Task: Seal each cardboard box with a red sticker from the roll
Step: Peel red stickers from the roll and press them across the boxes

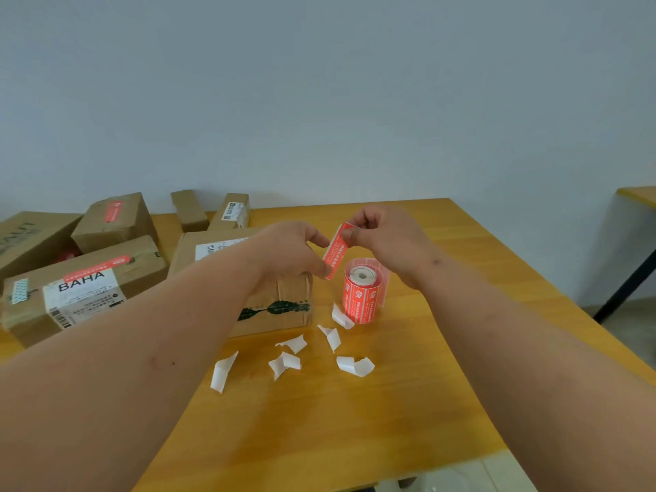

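Both forearms reach over the yellow wooden surface (355, 420); left hand (294, 250) and right hand (383, 239) fingers pinch one red rectangular sticker (335, 255) above the red sticker roll (360, 296). Risk: the adhesive may fold onto itself or the fingers before reaching the brown cardboard box (280, 303) beneath the left hand, spoiling the seal.

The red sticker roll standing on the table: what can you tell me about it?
The red sticker roll stands upright on the yellow wooden table, showing a white core with a hole at its top. Its red labels carry white print I cannot read. A loose tail of backing hangs off its right side. It stands right of a cardboard box, with a curled white backing scrap at its base. Neither hand touches it.
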The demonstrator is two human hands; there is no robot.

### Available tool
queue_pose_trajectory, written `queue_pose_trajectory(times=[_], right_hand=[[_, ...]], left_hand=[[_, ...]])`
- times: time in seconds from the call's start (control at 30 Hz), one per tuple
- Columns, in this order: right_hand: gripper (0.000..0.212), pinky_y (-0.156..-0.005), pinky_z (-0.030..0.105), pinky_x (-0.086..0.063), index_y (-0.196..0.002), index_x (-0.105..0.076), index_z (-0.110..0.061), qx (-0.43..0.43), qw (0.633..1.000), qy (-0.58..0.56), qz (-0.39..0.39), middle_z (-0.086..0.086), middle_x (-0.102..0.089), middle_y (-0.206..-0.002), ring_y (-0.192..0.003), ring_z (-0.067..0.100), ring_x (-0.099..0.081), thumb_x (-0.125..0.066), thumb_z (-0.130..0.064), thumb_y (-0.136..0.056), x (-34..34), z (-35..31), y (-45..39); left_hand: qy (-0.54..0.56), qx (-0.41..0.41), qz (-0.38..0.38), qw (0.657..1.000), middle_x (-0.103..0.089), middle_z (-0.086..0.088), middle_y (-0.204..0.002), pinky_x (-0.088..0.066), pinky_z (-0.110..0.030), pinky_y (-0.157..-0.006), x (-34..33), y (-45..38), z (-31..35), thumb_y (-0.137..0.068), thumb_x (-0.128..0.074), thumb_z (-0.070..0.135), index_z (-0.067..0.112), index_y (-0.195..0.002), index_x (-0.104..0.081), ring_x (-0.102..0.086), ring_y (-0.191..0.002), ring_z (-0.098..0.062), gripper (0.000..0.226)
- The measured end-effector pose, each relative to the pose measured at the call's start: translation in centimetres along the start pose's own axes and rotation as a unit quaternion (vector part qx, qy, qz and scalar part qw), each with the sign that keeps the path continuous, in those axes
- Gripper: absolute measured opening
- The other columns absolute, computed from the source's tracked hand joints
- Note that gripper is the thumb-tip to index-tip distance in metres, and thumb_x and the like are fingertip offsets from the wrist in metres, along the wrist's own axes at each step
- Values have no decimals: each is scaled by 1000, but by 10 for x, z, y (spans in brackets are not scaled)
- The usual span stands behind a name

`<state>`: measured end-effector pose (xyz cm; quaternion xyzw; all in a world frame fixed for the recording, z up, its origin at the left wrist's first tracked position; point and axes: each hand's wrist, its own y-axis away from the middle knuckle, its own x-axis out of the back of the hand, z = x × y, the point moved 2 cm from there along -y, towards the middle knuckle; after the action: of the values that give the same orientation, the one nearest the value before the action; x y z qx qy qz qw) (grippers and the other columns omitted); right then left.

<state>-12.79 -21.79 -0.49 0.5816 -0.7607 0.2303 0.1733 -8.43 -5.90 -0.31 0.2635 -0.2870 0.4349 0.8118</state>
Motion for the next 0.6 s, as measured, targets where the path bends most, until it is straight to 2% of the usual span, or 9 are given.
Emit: queue_pose_trajectory(times=[0.1, 0.17, 0.23, 0.3, 0.4, 0.53, 0.6], right_hand=[[6, -68, 22, -45, -92, -68, -14, -8, 999, -35, 18, -5, -72, -85, -84, 6, -66, -68, -20, -90, -1, -5, 4], [6, -66, 18, -42, -93, -68, -15, -7, 999, -43, 19, -7, -72, -84, -80, 2, -66, -67, -20, -90, -2, -10, 6], [6, -66, 17, -42, -94, -67, -14, -4, 999, -44, 17, -5, -73, -85, -80, 1, -66, -68, -18, -90, -5, -15, 8], [5, -68, 18, -44, -93, -67, -14, -2, 999, -45, 13, -4, -73, -86, -82, 4, -68, -68, -17, -89, -8, -21, 9], [6, -71, 21, -45, -93, -68, -12, 3, 999, -48, 14, -2, -74, -85, -84, 8, -68, -69, -16, -89, -12, -28, 9], [4, -67, 16, -46, -90, -68, -14, 8, 999, -47, 18, -3, -74, -85, -81, 4, -68, -70, -16, -88, -21, -35, 8], [4, -65, 14, -46, -90, -69, -15, 10, 999, -40, 10, -5, -74, -83, -77, 0, -68, -70, -17, -88, -26, -38, 7]], left_hand=[[16, 7, -6, 1000, -71, 1, -96, -48, -39, -97, 9, 9, -9, -75, -83, 22, 28, -99, -70, -63, -99, -16, 28], [53, 14, -2, 998, -71, 2, -97, -46, -30, -85, 14, 16, -12, -75, -82, 22, 27, -93, -73, -61, -101, -14, 21], [90, 17, -1, 996, -69, 4, -101, -36, -20, -69, 20, 23, -13, -76, -81, 18, 23, -94, -74, -57, -96, -7, 20], [111, 18, 4, 994, -67, 3, -102, -29, -17, -62, 26, 29, -14, -77, -78, 12, 17, -98, -74, -53, -87, -1, 21], [115, 21, 16, 993, -69, 0, -96, -30, -19, -65, 34, 36, -19, -77, -77, 7, 9, -97, -74, -55, -85, -7, 20], [136, 19, 29, 990, -75, -5, -90, -39, -24, -79, 43, 38, -30, -81, -73, 15, 7, -92, -74, -60, -87, -16, 13], [133, 14, 39, 990, -75, -3, -88, -37, -22, -72, 44, 39, -33, -84, -72, 16, 11, -91, -74, -60, -88, -15, 9]])
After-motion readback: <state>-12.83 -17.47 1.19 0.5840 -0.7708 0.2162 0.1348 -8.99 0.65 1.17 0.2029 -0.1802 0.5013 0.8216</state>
